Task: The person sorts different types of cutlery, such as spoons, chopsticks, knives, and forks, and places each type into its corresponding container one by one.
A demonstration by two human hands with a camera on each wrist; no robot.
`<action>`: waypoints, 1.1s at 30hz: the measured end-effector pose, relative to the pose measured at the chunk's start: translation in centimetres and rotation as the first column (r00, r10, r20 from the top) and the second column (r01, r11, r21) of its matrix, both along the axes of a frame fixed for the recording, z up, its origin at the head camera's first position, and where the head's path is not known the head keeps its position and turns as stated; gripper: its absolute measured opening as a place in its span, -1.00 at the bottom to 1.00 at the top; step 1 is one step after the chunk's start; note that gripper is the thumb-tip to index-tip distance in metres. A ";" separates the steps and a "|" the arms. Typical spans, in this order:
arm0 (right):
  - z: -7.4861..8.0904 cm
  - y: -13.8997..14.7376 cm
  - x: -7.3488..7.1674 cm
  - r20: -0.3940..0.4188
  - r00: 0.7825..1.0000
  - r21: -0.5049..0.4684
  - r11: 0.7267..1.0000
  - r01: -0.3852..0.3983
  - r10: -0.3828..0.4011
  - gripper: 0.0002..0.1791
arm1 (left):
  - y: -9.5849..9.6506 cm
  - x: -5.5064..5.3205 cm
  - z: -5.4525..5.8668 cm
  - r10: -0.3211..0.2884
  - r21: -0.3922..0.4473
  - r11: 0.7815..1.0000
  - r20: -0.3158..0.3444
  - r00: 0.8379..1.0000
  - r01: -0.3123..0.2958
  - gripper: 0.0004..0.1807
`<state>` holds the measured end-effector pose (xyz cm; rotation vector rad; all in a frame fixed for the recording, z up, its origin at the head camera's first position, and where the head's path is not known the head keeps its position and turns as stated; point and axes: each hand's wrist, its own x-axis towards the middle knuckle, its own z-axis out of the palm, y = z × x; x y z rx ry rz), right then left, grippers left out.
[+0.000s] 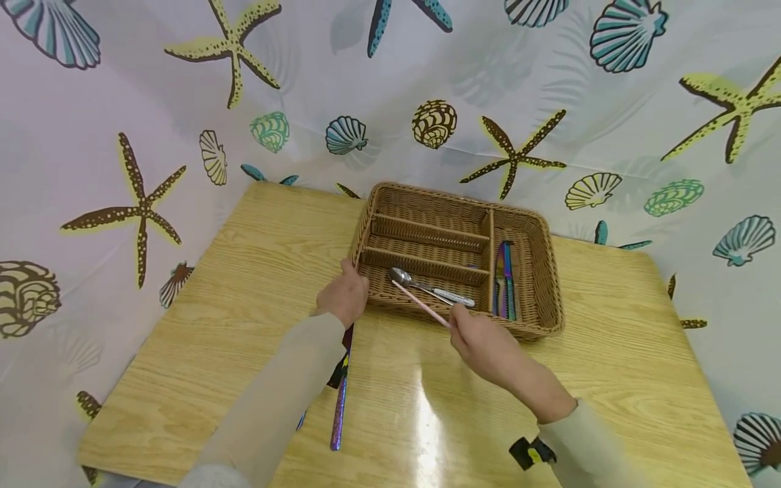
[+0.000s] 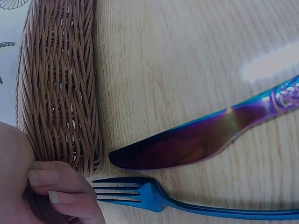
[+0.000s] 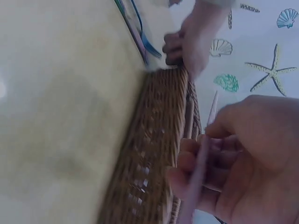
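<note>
A brown wicker cutlery basket [image 1: 439, 195] with several compartments stands on the table. My left hand [image 1: 344, 295] grips its front left corner; a dark patch under those fingers is unclear. My right hand [image 1: 488, 344] pinches a thin pink chopstick [image 1: 421, 304], whose tapered tip reaches over the basket's front compartment. In that compartment lie a silver spoon [image 1: 401, 276] and a white patterned handle [image 1: 454, 297]. Rainbow-coloured cutlery [image 1: 510, 281] rests in the right compartment. On the table near my left hand are a purple-blue knife [image 2: 187, 144] and a blue fork [image 2: 147, 193].
The basket stands near the back of the wooden table [image 1: 610, 379]. Behind and around the table hangs a white cloth [image 1: 378, 81] printed with shells and starfish. In the head view, my left sleeve [image 1: 268, 393] partly covers the loose knife and fork.
</note>
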<state>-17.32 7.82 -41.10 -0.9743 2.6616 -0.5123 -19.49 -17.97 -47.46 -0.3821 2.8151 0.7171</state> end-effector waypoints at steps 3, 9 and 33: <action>0.8 -0.2 -2.2 -0.105 0.994 -0.021 1.000 0.013 -0.016 -0.94 | -0.2 0.1 0.0 -0.004 -0.013 1.000 0.001 1.000 0.004 -0.33; 1.9 -0.8 -6.3 -0.200 0.978 -0.042 0.998 0.057 -0.064 -0.85 | -0.3 0.0 -0.1 0.004 -0.016 1.000 0.005 1.000 -0.004 -0.33; -0.7 -4.0 -17.0 -0.327 0.930 0.162 0.960 0.230 -0.167 -0.64 | 0.5 0.0 0.1 0.075 -0.026 0.997 0.004 0.997 -0.075 -0.35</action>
